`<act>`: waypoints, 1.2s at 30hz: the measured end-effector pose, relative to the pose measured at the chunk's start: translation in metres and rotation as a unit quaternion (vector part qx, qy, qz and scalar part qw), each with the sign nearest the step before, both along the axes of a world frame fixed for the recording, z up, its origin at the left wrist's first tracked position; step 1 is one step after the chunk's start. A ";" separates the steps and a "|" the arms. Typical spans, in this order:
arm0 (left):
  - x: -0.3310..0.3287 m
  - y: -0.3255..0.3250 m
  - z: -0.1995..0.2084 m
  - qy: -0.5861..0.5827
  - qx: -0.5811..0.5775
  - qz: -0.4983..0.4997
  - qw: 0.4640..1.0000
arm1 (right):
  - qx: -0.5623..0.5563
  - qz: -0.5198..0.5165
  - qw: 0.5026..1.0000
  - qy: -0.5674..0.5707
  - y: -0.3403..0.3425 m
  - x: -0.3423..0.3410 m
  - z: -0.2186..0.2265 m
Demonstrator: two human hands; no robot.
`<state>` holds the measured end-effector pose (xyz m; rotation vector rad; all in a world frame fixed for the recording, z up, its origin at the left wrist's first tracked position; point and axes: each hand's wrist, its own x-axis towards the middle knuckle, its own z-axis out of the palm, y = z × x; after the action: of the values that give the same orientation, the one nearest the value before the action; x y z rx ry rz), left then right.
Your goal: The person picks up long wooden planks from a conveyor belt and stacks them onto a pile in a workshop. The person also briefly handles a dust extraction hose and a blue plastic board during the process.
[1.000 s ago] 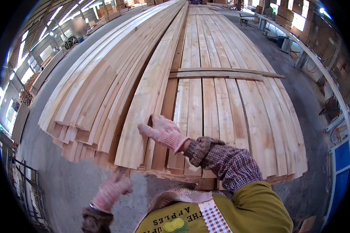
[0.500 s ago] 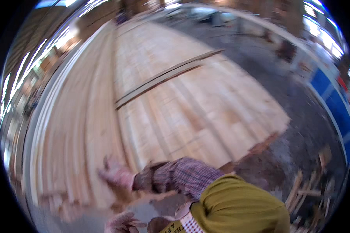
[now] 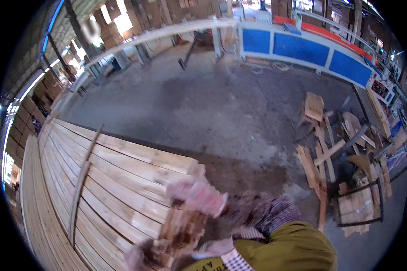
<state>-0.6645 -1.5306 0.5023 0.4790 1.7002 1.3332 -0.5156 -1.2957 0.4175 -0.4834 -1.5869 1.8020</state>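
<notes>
"Concrete floor (image 3: 185, 101) spreads beyond the plank stack (image 3: 131, 183), with a blue-panelled machine (image 3: 301, 49) on the stack's far side; where are the hands?"

"Both by the stack's near end. The gloved right hand (image 3: 195, 195) shows over the end corner of the top planks, and the gloved left hand (image 3: 142, 255) is at the same end, nearer the person's body"

"What do the fingers have hold of?"

"I can't tell: both gloves are blurred, so neither how far open the fingers are nor whether they grip wood shows"

"How would you handle those ends well?"

"I'd keep fingers out of the gaps, push with flat palms and avoid knocking the crosswise strip (image 3: 80, 186) on top of the stack. Scrap wood (image 3: 308, 166) lies right of the stack, so I'd mind my footing"
</notes>
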 end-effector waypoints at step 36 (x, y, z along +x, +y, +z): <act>0.442 0.921 -0.032 -0.086 0.042 -0.544 0.834 | 0.141 -0.675 0.681 -0.246 0.441 0.600 0.124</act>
<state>-0.2223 -0.6100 0.4700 1.1235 0.8992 0.5554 0.0843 -0.8550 0.5419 -1.5469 -1.1041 0.2604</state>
